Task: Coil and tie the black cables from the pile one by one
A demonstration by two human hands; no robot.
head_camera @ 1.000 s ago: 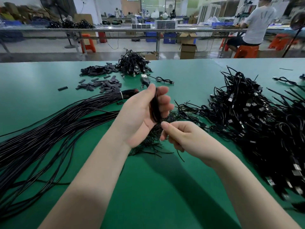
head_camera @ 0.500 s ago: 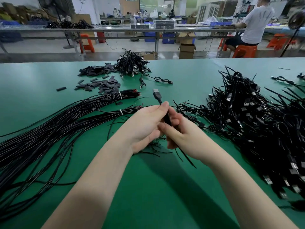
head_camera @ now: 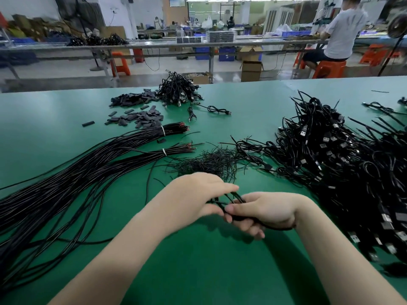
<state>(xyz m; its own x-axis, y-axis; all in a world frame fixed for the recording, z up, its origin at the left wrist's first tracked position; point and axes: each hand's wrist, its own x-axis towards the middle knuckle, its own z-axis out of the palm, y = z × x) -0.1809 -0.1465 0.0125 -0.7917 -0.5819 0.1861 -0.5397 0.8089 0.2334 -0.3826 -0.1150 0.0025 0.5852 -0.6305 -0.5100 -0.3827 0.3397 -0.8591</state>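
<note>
Thin black cable (head_camera: pixel 233 198) bunched in loops btwn left hand (head_camera: pixel 193 200), right hand (head_camera: pixel 264 213)

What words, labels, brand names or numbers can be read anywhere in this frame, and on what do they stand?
None can be read.
Cardboard boxes under the far bench: any print is too blurred to read.
Blue crates: no marking can be made out.
USB plugs in the cable pile: too small to show any marking.
Back of the seated person's white shirt: faint grey pattern, no letters legible.
</note>
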